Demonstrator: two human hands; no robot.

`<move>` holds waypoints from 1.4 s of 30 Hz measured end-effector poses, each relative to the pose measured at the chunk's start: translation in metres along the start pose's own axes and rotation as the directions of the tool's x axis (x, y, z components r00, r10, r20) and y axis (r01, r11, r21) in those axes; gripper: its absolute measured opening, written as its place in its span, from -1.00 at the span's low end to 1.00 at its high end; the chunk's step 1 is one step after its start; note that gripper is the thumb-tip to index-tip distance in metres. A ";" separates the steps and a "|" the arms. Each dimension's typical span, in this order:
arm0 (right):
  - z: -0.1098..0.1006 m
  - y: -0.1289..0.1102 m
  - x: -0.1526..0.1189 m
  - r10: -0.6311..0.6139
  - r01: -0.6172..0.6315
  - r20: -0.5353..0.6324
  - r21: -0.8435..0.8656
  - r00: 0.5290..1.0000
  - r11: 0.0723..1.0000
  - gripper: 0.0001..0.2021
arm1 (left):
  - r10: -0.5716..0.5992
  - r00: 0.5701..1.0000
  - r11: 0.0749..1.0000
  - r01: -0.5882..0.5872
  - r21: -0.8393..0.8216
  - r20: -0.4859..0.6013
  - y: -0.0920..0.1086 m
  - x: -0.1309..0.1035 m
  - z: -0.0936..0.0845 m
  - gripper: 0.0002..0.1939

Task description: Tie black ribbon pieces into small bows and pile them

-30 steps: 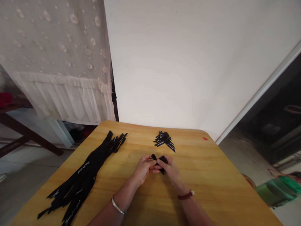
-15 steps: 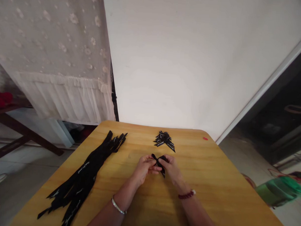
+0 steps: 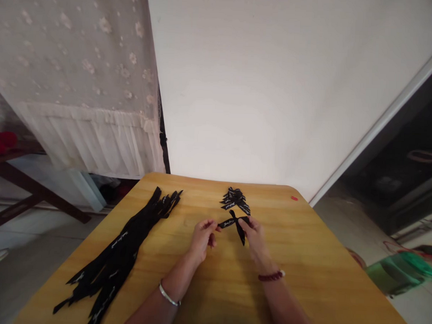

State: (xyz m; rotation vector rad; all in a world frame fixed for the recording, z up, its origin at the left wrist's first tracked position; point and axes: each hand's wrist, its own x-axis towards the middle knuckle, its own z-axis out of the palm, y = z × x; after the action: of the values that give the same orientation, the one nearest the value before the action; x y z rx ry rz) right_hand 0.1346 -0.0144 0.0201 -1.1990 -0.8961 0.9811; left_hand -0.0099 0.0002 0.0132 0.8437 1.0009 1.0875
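A black ribbon with white lettering [image 3: 228,223], crossed or knotted at its middle, is stretched between both hands above the wooden table. My left hand [image 3: 204,237] pinches its left end between thumb and finger. At the ribbon's right part, my right hand [image 3: 255,236] is closed on it near the crossing. One tail points down and a short one sticks up. Just beyond lies a small pile of black ribbon bows [image 3: 234,197]. To the left, a long bundle of black printed ribbons [image 3: 124,241] lies slantwise on the table.
The wooden table [image 3: 304,274] stands against a white wall panel. A small red object [image 3: 294,198] lies near its far right corner. A lace curtain [image 3: 98,82] hangs at the left, above a dark wooden frame [image 3: 34,193]. A green bin [image 3: 399,272] is on the right.
My hands have moved apart, with the ribbon now drawn out sideways between them. It is slightly farther from me, and its lettering shows.
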 end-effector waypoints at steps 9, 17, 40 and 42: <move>0.004 0.008 0.000 -0.073 0.101 0.156 -0.176 0.985 0.979 -0.79 | 0.133 0.985 0.990 -0.137 -0.029 -0.110 0.003 0.003 -0.001 -0.70; 0.006 0.011 0.000 -0.125 0.168 0.181 -0.245 0.975 0.955 -0.78 | 0.004 1.000 0.994 -0.002 -0.113 0.019 -0.001 0.003 0.000 -0.71; 0.013 0.006 -0.008 -0.002 0.070 0.333 -0.191 0.943 0.979 -0.90 | -0.011 0.992 0.999 0.016 -0.041 0.127 -0.009 0.003 0.001 -0.83; 0.013 0.006 -0.008 0.012 0.060 0.356 -0.191 0.934 0.980 -0.92 | 0.000 0.994 1.000 0.002 -0.025 0.111 -0.007 0.003 0.001 -0.82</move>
State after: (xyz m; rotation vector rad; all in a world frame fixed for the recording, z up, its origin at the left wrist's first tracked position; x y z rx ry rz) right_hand 0.1186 -0.0175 0.0160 -1.1918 -1.3196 1.1303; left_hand -0.0065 0.0010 0.0060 0.8736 0.8931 1.0390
